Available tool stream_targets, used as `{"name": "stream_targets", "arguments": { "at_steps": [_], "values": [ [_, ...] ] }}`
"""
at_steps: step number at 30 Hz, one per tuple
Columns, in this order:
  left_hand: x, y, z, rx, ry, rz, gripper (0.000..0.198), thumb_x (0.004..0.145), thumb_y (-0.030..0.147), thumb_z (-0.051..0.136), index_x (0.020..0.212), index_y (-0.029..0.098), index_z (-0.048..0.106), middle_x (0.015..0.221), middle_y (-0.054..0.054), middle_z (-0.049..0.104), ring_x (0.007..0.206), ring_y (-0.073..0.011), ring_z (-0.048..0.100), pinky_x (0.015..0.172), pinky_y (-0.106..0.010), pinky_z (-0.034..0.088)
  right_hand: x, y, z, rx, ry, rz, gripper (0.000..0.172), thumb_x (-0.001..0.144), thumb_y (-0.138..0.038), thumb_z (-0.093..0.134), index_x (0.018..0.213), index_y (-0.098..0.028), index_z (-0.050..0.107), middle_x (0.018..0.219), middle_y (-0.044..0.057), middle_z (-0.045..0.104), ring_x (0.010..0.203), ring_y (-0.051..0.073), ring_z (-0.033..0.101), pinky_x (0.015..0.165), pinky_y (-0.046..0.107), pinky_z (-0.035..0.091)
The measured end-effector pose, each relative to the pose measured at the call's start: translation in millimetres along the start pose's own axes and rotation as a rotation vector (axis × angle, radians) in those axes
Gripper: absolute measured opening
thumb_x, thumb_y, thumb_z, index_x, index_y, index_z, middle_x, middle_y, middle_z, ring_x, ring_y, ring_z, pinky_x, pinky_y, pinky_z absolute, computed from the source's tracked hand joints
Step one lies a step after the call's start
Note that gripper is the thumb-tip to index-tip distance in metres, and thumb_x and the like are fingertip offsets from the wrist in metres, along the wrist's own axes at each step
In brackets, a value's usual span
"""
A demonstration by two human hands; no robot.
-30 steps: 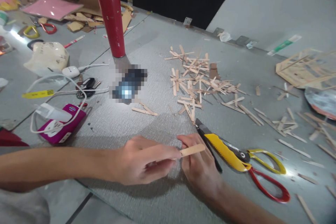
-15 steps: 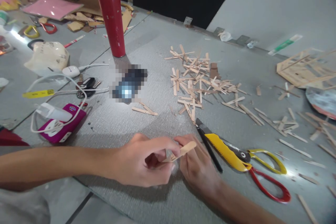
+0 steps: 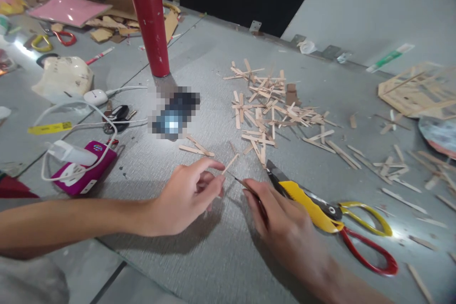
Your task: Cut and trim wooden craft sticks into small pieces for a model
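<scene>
Just left of the yellow utility knife, the left hand pinched a thin wooden stick. Beside the knife, the right hand seemingly gripped a darker sliver.

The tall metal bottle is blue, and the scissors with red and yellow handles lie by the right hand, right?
No. The head view shows the tall metal bottle is red, not blue. The scissors with red and yellow handles do lie beside the right hand.
</scene>
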State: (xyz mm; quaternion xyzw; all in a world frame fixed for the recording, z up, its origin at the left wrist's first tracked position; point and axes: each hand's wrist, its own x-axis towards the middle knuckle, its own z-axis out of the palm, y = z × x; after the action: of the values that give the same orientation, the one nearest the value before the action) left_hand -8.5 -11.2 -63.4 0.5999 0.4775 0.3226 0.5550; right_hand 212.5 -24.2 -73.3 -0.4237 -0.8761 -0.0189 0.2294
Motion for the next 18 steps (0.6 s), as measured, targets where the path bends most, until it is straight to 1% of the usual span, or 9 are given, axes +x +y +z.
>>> {"name": "stream_targets", "arguments": {
  "at_steps": [2, 4, 6, 8, 9, 11, 12, 15, 18],
  "values": [
    [3, -1, 0.1, 0.034, -0.004, -0.026, 0.022, 0.102, 0.034, 0.049, 0.107, 0.015, 0.061, 0.074, -0.001, 0.071, 0.051, -0.0098, 0.061, 0.052, -0.02, 0.049, 3, -3, -10, 0.045, -0.076, 0.041, 0.025, 0.107, -0.019, 0.043, 0.122, -0.011, 0.061, 0.1, 0.012, 0.078, 0.081, 0.022, 0.078, 0.065, 0.032, 0.061],
    [5, -1, -1.0, 0.097, -0.016, -0.013, 0.024, 0.104, 0.032, 0.047, 0.098, 0.016, 0.064, 0.077, -0.002, 0.073, 0.054, -0.0092, 0.063, 0.056, -0.02, 0.048, 4, -6, -20, 0.126, -0.155, 0.076, 0.03, 0.107, -0.02, 0.041, 0.129, -0.012, 0.06, 0.11, 0.012, 0.078, 0.091, 0.022, 0.078, 0.071, 0.031, 0.063],
    [7, -1, -3.0, 0.163, -0.03, 0.004, 0.03, 0.105, 0.029, 0.045, 0.085, 0.016, 0.064, 0.068, 0.001, 0.069, 0.052, -0.0081, 0.061, 0.057, -0.019, 0.046, 4, -9, -30, 0.196, -0.214, 0.108, 0.033, 0.107, -0.021, 0.042, 0.134, -0.014, 0.059, 0.114, 0.011, 0.078, 0.096, 0.02, 0.078, 0.076, 0.028, 0.064],
    [8, -1, -4.9, 0.209, -0.037, 0.008, 0.036, 0.106, 0.028, 0.043, 0.076, 0.017, 0.06, 0.056, 0.004, 0.061, 0.049, -0.0076, 0.057, 0.056, -0.019, 0.043, 3, -11, -37, 0.222, -0.238, 0.176, 0.034, 0.105, -0.024, 0.045, 0.135, -0.017, 0.06, 0.104, 0.007, 0.08, 0.087, 0.018, 0.079, 0.072, 0.026, 0.064],
    [9, -2, -5.5, 0.222, -0.036, 0.011, 0.038, 0.106, 0.028, 0.042, 0.074, 0.017, 0.059, 0.053, 0.005, 0.058, 0.048, -0.0075, 0.055, 0.055, -0.019, 0.041, 2, -11, -40, 0.228, -0.239, 0.215, 0.033, 0.105, -0.026, 0.048, 0.133, -0.018, 0.062, 0.093, 0.004, 0.08, 0.076, 0.017, 0.078, 0.065, 0.025, 0.063],
    [9, -3, -5.8, 0.231, -0.029, 0.031, 0.04, 0.107, 0.028, 0.04, 0.073, 0.017, 0.057, 0.051, 0.005, 0.055, 0.046, -0.0073, 0.052, 0.053, -0.018, 0.04, 0, -11, -42, 0.259, -0.219, 0.262, 0.028, 0.104, -0.03, 0.051, 0.125, -0.02, 0.066, 0.072, -0.001, 0.075, 0.054, 0.015, 0.07, 0.049, 0.023, 0.057],
    [9, -3, -5.7, 0.231, -0.029, 0.043, 0.04, 0.107, 0.028, 0.04, 0.072, 0.018, 0.056, 0.051, 0.006, 0.054, 0.046, -0.0071, 0.051, 0.053, -0.018, 0.039, -1, -12, -42, 0.283, -0.202, 0.267, 0.026, 0.104, -0.032, 0.051, 0.12, -0.02, 0.068, 0.065, -0.002, 0.072, 0.047, 0.015, 0.066, 0.045, 0.023, 0.055],
    [9, -3, -4.8, 0.212, -0.039, 0.053, 0.04, 0.107, 0.027, 0.039, 0.07, 0.018, 0.053, 0.049, 0.007, 0.051, 0.043, -0.0068, 0.047, 0.05, -0.018, 0.037, 0, -12, -38, 0.324, -0.16, 0.25, 0.024, 0.104, -0.03, 0.05, 0.112, -0.018, 0.069, 0.059, -0.003, 0.067, 0.042, 0.014, 0.062, 0.042, 0.024, 0.05],
    [10, -3, -4.5, 0.2, -0.051, 0.039, 0.041, 0.107, 0.027, 0.039, 0.069, 0.018, 0.051, 0.048, 0.007, 0.05, 0.043, -0.007, 0.047, 0.05, -0.018, 0.037, 3, -15, -33, 0.303, -0.141, 0.239, 0.025, 0.105, -0.028, 0.048, 0.113, -0.016, 0.068, 0.056, -0.003, 0.065, 0.041, 0.013, 0.06, 0.043, 0.024, 0.048]
  ]
}}
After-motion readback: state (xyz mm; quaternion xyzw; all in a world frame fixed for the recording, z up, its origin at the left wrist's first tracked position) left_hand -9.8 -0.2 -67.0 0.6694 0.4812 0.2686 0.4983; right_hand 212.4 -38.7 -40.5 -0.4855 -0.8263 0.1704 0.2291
